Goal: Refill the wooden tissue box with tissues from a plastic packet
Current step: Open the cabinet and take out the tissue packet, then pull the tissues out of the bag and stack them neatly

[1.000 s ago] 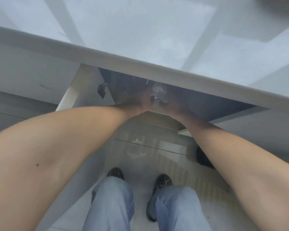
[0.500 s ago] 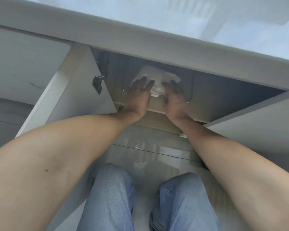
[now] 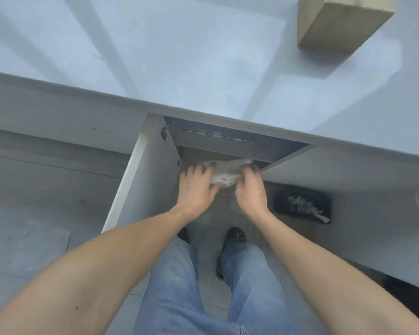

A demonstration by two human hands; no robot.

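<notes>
A plastic packet of white tissues is at the mouth of the open cabinet under the countertop. My left hand grips its left end and my right hand grips its right end, so both hands hold it in front of the cabinet shelf. The wooden tissue box stands on the countertop at the far right, away from both hands. Its opening is not visible from here.
The grey countertop juts out above the cabinet, its front edge just over my hands. An open cabinet door stands at the left. A dark mat with a pale object lies on the floor at the right. My legs and feet are below.
Both hands reached deep into the cabinet, laid hold of the packet, and have drawn it out to the cabinet's front. The view has risen, so the countertop and wooden box now show.
</notes>
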